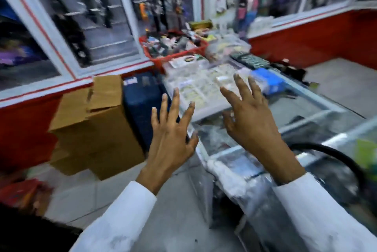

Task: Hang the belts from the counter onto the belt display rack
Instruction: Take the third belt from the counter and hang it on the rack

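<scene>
Both of my hands are raised in front of me with fingers spread and nothing in them. My left hand (170,135) hovers beside the near left corner of the glass counter (318,108). My right hand (252,117) is over the counter top. A black curved band, possibly a belt (334,155), lies on the counter at the right, partly hidden by my right sleeve. Dark belts (69,27) hang on hooks behind the glass of the wall display at the upper left. The picture is blurred by motion.
A red basket (175,55) of small goods and several clear packets (195,86) cover the far counter. Cardboard boxes (95,129) and a dark blue case (140,104) stand on the floor to the left of the counter. Red-based wall cabinets ring the room.
</scene>
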The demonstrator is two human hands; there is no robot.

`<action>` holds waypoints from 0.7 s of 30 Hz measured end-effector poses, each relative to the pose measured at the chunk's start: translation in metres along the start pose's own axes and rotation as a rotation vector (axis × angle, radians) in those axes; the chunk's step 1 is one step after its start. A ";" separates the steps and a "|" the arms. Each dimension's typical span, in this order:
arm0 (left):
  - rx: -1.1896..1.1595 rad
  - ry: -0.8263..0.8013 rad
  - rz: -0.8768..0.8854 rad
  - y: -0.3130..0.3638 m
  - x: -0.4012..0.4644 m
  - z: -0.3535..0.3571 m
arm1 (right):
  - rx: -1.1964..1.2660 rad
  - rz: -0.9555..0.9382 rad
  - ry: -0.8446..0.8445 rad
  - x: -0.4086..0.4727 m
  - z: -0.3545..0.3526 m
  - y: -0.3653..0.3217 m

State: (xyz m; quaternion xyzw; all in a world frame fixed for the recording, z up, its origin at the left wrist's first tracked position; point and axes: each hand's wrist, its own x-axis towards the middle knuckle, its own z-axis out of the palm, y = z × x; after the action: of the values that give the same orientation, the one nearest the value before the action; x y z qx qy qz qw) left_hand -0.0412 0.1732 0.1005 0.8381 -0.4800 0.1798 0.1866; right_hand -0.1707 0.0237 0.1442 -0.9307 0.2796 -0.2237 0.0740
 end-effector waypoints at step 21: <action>-1.043 -0.854 -0.430 0.138 0.003 0.151 | 0.149 0.565 -0.521 -0.087 0.037 0.127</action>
State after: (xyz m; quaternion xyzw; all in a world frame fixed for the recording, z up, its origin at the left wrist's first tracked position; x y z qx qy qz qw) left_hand -0.1418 0.0326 -0.0092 0.7131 -0.3585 -0.4588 0.3906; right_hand -0.2802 -0.0330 0.0454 -0.8347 0.4799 0.0297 0.2685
